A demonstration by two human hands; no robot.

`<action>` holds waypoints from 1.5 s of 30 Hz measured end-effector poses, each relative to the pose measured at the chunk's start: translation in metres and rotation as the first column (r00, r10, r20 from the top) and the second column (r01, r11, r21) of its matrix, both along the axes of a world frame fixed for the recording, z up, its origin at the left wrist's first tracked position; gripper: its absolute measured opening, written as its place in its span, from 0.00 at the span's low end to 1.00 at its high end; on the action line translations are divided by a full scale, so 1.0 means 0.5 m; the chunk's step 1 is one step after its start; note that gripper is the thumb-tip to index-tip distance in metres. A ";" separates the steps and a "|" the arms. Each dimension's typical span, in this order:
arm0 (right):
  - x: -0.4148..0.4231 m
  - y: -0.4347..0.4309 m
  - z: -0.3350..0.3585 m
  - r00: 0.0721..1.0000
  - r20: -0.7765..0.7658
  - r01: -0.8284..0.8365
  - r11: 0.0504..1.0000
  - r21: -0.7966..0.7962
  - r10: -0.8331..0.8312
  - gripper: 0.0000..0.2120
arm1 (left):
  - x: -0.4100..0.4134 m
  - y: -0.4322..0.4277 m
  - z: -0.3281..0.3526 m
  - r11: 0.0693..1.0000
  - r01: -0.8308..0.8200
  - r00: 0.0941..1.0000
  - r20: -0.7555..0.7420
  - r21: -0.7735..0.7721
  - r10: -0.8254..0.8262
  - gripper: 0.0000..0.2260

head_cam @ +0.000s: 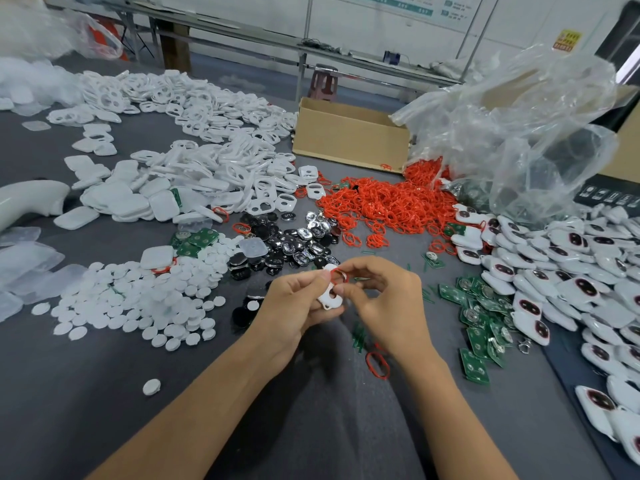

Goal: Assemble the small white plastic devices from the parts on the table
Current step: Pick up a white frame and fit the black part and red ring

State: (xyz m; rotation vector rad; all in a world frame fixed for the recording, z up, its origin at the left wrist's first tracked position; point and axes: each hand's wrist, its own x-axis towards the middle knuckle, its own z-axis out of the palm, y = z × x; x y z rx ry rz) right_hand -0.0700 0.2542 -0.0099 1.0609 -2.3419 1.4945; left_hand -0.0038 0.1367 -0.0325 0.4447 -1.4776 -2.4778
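Shell [330,295] pinched in left hand [298,306], long axis upright; right hand [384,299] pinches red ring [341,273] against shell's top end.

White holed frame [331,295], tilted, held in left hand [294,306]; right hand [388,299] pinches red ring [341,273] at its top.
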 end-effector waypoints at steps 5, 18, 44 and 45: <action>0.001 -0.001 -0.001 1.000 0.021 0.018 1.000 -0.002 -0.018 0.16 | 0.000 0.001 0.002 0.997 -0.031 0.999 -0.004 0.065 0.032 0.09; -0.010 -0.003 -0.010 0.962 0.245 -0.081 0.984 -0.159 0.118 0.08 | 0.006 -0.002 0.003 0.996 -0.036 0.999 -0.032 0.075 0.039 0.08; 0.007 -0.017 -0.019 0.808 0.547 -0.071 0.958 -0.279 0.219 0.09 | 0.005 0.008 -0.005 0.965 -0.124 0.987 -0.127 -0.232 0.096 0.09; 0.009 -0.020 -0.021 0.826 0.532 -0.053 0.964 -0.260 0.189 0.09 | 0.005 0.008 -0.005 0.966 -0.126 0.988 -0.122 -0.228 0.100 0.09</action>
